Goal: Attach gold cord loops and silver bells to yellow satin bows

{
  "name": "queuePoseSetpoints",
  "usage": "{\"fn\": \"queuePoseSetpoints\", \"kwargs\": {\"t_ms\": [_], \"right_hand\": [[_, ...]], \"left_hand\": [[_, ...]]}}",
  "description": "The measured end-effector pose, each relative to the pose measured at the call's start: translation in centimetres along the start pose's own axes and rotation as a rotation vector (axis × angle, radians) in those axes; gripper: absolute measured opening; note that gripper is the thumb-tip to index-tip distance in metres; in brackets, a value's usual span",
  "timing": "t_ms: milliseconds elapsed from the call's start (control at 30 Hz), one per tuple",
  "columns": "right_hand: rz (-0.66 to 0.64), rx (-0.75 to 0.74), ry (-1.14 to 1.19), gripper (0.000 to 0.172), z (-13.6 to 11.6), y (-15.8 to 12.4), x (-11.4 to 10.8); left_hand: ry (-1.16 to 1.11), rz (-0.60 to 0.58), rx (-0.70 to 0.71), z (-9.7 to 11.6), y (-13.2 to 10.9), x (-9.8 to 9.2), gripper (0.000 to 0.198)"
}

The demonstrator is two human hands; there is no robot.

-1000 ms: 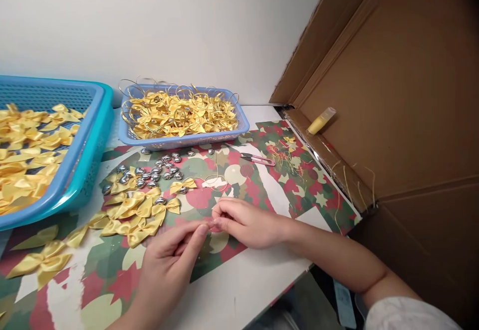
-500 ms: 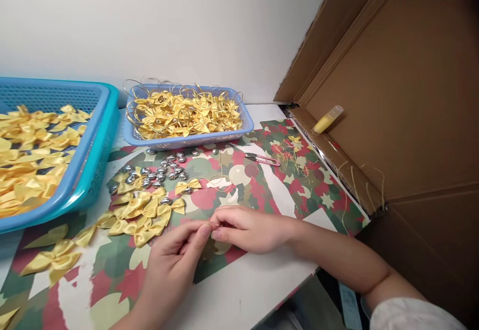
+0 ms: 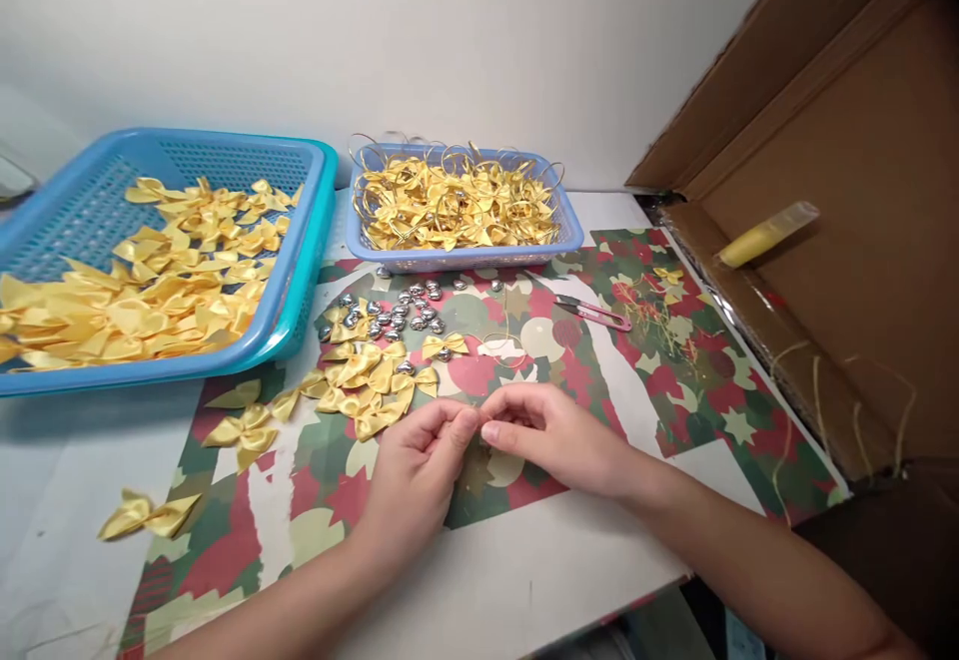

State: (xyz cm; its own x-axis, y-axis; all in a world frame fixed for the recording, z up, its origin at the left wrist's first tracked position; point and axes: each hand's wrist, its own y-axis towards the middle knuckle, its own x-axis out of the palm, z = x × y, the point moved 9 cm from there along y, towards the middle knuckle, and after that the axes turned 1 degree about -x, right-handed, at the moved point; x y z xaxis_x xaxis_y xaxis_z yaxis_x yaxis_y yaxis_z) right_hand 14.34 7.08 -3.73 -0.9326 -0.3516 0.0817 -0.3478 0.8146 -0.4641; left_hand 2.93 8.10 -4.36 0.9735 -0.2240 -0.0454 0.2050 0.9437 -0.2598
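Observation:
My left hand and my right hand meet fingertip to fingertip above the patterned paper. Both are closed in a pinch. Whatever lies between the fingertips is too small to make out. Just beyond them, a loop of thin thread rests on the paper beside a yellow satin bow with a shiny silver heart-like bead at it. Further left lie a pile of yellow bows and several loose silver beads.
A blue basket of bows, nested in a teal one, stands at left. A smaller blue basket of bows with gold loops is behind. Pink-handled thread snips, thread scraps and a cardboard wall are right.
The view has swung left, so everything appears further right and more of the left basket shows. Both hands keep their pinch, fingertips together.

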Motion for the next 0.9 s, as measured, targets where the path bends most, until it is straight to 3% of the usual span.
{"fn": "queuePoseSetpoints", "kwargs": {"t_ms": [133, 267, 500, 900], "right_hand": [[0.112, 0.052, 0.111, 0.03, 0.5, 0.1, -0.7], [0.128, 0.104, 0.169, 0.034, 1.3, 0.1, -0.9], [0.071, 0.064, 0.204, 0.021, 1.1, -0.2, -2.3], [0.048, 0.035, 0.263, 0.022, 1.1, 0.3, -2.1]], "left_hand": [[-0.022, -0.003, -0.005, 0.1, 0.0, 0.1, 0.026], [-0.066, -0.025, -0.037, -0.2, 0.0, 0.3, 0.026], [-0.185, -0.03, -0.109, -2.0, 0.0, 0.2, 0.033], [-0.076, -0.146, -0.01, 0.3, -0.2, 1.2, 0.031]]}}
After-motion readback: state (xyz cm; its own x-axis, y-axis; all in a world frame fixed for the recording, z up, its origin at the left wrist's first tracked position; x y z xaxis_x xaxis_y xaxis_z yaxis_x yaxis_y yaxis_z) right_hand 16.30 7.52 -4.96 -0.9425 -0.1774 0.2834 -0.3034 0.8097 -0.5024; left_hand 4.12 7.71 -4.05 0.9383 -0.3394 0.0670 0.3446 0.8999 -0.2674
